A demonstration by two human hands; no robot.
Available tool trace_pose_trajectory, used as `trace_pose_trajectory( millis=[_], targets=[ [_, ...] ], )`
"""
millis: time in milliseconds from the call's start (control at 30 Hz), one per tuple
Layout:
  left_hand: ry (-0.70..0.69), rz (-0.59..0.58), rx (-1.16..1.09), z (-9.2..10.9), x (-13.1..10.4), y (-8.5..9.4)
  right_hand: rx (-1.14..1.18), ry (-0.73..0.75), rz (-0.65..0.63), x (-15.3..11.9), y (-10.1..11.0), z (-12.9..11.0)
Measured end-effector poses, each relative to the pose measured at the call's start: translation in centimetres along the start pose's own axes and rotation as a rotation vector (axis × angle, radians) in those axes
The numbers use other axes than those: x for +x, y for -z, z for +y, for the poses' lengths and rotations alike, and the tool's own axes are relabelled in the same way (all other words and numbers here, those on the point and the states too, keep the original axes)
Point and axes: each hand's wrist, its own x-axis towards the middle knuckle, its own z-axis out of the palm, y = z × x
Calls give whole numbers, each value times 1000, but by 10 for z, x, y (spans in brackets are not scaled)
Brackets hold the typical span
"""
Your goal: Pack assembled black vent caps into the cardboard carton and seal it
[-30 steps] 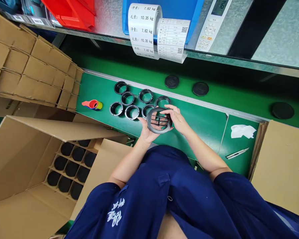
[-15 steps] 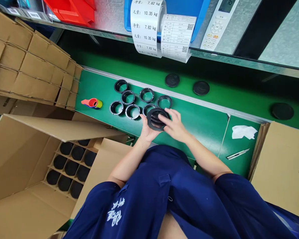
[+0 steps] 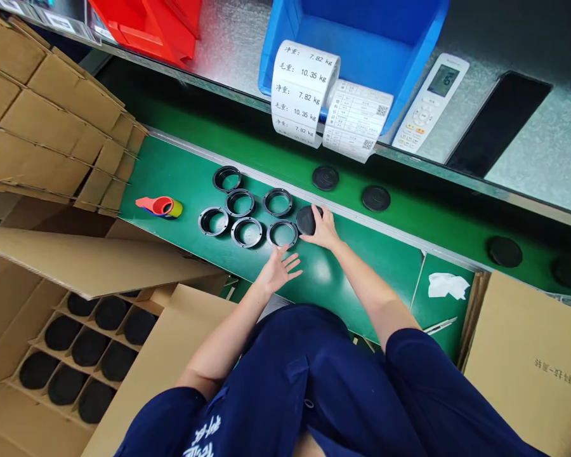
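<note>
My right hand (image 3: 324,230) grips a black round part (image 3: 306,221) by its right side, at the right end of a group of several black rings (image 3: 246,232). The part looks like a disc from above, and anything beneath it is hidden. My left hand (image 3: 276,274) is open and holds nothing, its fingers spread just in front of the nearest ring (image 3: 282,235). The rings stand on the green table (image 3: 361,273) with their open centres facing up.
Black discs (image 3: 375,198) lie on the green strip behind the table. A divided carton (image 3: 90,346) of black round parts stands at left. Red and yellow scoop-like pieces (image 3: 164,207), white paper (image 3: 448,285) and a utility knife (image 3: 441,325) lie on the table. Label rolls (image 3: 304,92) hang overhead.
The black round part has moved from between both hands, near my body, to the rightmost ring's spot. My left hand has let go and opened. The camera view has shifted.
</note>
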Motion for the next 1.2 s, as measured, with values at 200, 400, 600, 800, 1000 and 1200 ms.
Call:
trace_pose_trajectory(
  millis=[200, 400, 600, 800, 1000, 1200],
  targets=[
    [37, 50, -57, -4, -9, 44, -213, -6, -98, 19, -10, 23],
    [124, 116, -85, -13, -7, 71, -284, -9, -9, -10, -5, 8],
    [182, 171, -82, -2, 15, 61, -284, 4, -64, -5, -20, 2],
    [166, 187, -104, 14, 20, 55, 368, -507, 279, 99, 17, 49],
    [138, 170, -131, 19, 14, 58, 715, -726, 222, 194, 48, 57],
    [2, 4, -175, 39, 13, 30, 1067, -506, 5, 101, 43, 4]
  ],
)
